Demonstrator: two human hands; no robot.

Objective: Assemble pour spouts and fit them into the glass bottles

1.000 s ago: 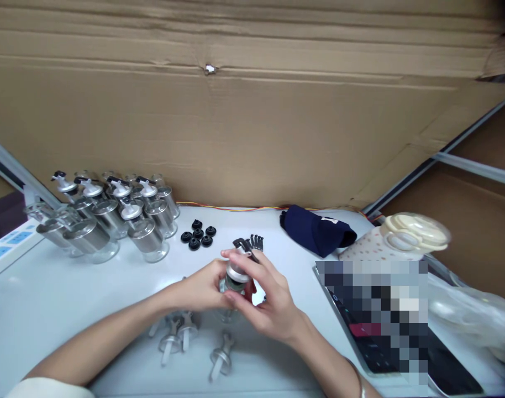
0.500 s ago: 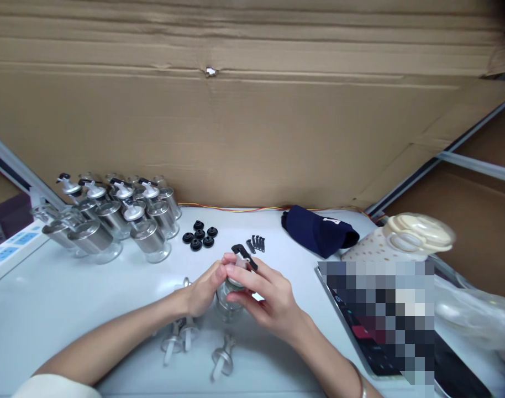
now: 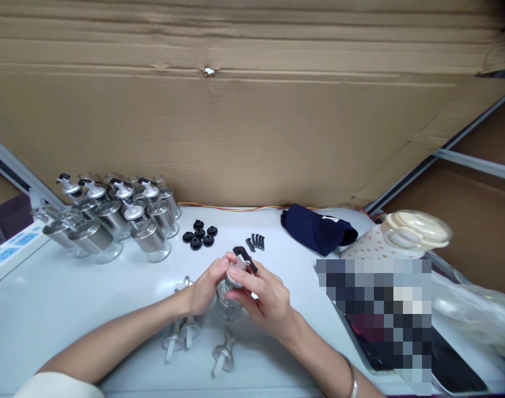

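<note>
The left hand (image 3: pixel 206 288) and right hand (image 3: pixel 269 301) met at the middle of the surface (image 3: pixel 132 309), both grips closed around one bottle (image 3: pixel 227 309). It stood near the front, nearly upright, its rounded lower body smooth, clear glass. Over its neck sat a spout (image 3: pixel 235 278), a round silver collar with a bent, glossy black lever on top. The left thumb pressed against the collar's side while that hand's other fingers were mostly hidden; the right grip had its index finger across the collar and its thumb lower, against the glass. Whether the spout was fully seated could not be told.

Just in front of the bottle lay a loose spout (image 3: pixel 223 356), a flared metal disc with a pale, straight tube. Similar loose spouts (image 3: pixel 173 341) lay by the left forearm, partly covered. Beyond the hands were six ridged, matte black stoppers (image 3: pixel 199 234) in a rosette and a neat row of slim black levers (image 3: pixel 257 242).

At the far left stood a cluster of glass bottles (image 3: pixel 146 236) in brushed-steel sleeves, several topped with spouts. A navy cloth cap (image 3: pixel 314 229) and a dotted cup (image 3: pixel 366 243) with a cream plastic lid sat at the right. Behind rose creased, ribbed brown cardboard (image 3: pixel 252 143).
</note>
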